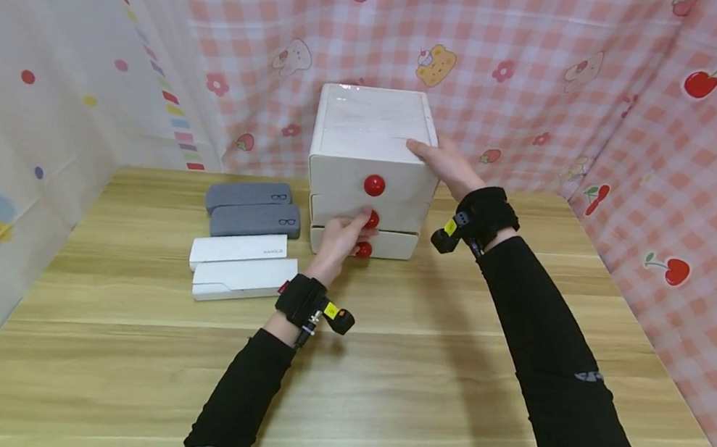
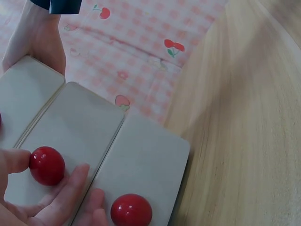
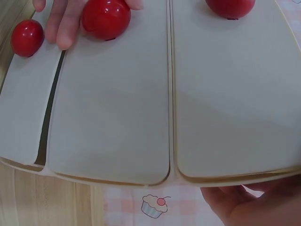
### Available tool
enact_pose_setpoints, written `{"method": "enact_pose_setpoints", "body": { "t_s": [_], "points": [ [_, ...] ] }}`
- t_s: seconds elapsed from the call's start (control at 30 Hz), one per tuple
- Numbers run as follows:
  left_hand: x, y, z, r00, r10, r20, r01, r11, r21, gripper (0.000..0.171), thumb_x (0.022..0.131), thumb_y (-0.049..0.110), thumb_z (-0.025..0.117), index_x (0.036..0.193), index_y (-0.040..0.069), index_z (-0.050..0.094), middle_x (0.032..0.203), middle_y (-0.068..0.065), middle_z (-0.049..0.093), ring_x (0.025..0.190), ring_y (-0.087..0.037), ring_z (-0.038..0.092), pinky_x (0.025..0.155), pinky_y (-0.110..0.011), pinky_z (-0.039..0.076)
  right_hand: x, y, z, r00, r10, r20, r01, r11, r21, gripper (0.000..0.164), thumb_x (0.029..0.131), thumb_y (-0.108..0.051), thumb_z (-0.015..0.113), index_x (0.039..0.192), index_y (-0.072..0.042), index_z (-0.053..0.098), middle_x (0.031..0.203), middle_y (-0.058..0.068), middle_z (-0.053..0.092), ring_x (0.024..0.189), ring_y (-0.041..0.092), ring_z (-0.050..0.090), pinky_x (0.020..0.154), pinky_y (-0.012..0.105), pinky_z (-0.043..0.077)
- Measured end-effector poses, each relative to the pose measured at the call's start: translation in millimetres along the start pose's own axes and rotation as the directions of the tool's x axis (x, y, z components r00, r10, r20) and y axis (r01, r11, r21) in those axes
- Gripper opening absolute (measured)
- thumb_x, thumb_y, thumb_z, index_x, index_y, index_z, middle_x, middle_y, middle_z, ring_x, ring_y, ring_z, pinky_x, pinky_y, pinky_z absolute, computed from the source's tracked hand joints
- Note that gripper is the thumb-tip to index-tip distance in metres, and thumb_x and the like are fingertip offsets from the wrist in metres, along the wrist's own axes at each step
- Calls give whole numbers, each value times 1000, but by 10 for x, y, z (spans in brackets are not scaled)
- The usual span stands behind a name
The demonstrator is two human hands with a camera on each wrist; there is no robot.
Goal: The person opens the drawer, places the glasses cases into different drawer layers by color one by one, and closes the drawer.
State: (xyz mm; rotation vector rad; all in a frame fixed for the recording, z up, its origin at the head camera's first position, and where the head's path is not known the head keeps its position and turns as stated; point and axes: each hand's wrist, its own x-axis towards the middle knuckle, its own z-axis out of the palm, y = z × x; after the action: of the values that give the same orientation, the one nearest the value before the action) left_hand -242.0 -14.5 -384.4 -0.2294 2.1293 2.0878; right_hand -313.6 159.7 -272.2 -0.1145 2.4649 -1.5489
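A small white cabinet (image 1: pixel 369 124) has three drawers, one above another, each with a round red knob. My left hand (image 1: pixel 340 240) holds the middle knob (image 2: pixel 47 165), thumb on one side and fingers on the other. Its lower fingers lie near the bottom knob (image 2: pixel 131 210). A dark gap shows along the top of the bottom drawer (image 3: pixel 28 108). My right hand (image 1: pixel 448 164) rests against the cabinet's upper right corner, thumb on the top and fingers along the side. Above the left hand is the top knob (image 1: pixel 374 185).
Left of the cabinet lie two grey glasses cases (image 1: pixel 255 221) and two long white boxes (image 1: pixel 244 281), side by side on the wooden table (image 1: pixel 392 402). A pink checked curtain (image 1: pixel 515 43) hangs close behind and at the right; a white one (image 1: pixel 28 123) hangs at the left.
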Motion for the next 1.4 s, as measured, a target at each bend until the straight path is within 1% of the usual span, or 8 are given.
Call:
{"method": "enact_pose_setpoints", "body": {
  "t_s": [0.3,0.53,0.6,0.77,0.93,1.1,1.3,1.4],
  "points": [
    [-5,-11,40,999,9,-31,-9,1000,-6,43,96,37,53,107,-2,68,107,-15,71,97,-24,66,63,-21,39,-36,-18,35,998,37,-55,-36,999,24,65,97,-43,47,152,-23,19,150,6,38,130,22,40,114,44,29],
    [-13,-9,28,999,-4,-54,3,1000,-12,44,94,37,54,104,-3,68,105,-15,71,112,-22,63,79,-19,36,-15,-35,75,997,46,-68,-43,998,36,64,98,-42,46,153,-24,18,155,4,32,137,20,35,116,43,26],
    [-22,-14,21,998,-3,-64,2,1000,-15,45,94,37,54,101,-5,68,104,-16,71,112,-22,63,78,-19,36,-8,-36,89,996,50,-70,-47,998,37,64,98,-42,46,153,-25,17,156,3,30,138,20,34,117,43,25],
    [-78,-31,24,995,25,-98,-26,1000,-2,45,93,35,55,94,-8,70,99,-17,73,102,-25,67,72,-21,41,-6,-29,107,996,47,-76,-44,998,40,64,98,-41,46,153,-22,18,156,3,30,138,20,34,117,42,25],
    [-130,-37,41,995,42,-87,-41,999,10,44,93,35,55,96,-6,71,98,-19,72,96,-30,68,73,-26,47,-6,-27,90,994,42,-98,-39,999,36,63,98,-40,45,153,-21,19,155,4,31,136,20,35,116,41,27],
    [-179,-59,39,994,40,-97,-37,999,32,45,94,37,54,97,-4,72,97,-17,73,94,-25,67,67,-20,43,1,-30,96,995,43,-89,-39,998,43,63,98,-42,46,152,-22,22,154,4,33,135,20,37,115,42,28],
    [-297,-108,26,997,42,-70,-40,999,31,43,94,37,55,98,-2,71,100,-19,72,91,-24,64,66,-19,42,0,-22,80,994,66,-89,-62,997,41,63,98,-42,44,153,-22,19,154,4,32,135,21,37,116,42,27],
    [-367,-131,19,997,30,-66,-27,998,49,42,94,38,56,99,0,72,98,-17,73,88,-21,61,66,-19,41,-5,-14,74,993,72,-88,-69,997,32,63,98,-43,43,153,-23,18,154,4,32,135,21,36,116,43,27]
  ]
}}
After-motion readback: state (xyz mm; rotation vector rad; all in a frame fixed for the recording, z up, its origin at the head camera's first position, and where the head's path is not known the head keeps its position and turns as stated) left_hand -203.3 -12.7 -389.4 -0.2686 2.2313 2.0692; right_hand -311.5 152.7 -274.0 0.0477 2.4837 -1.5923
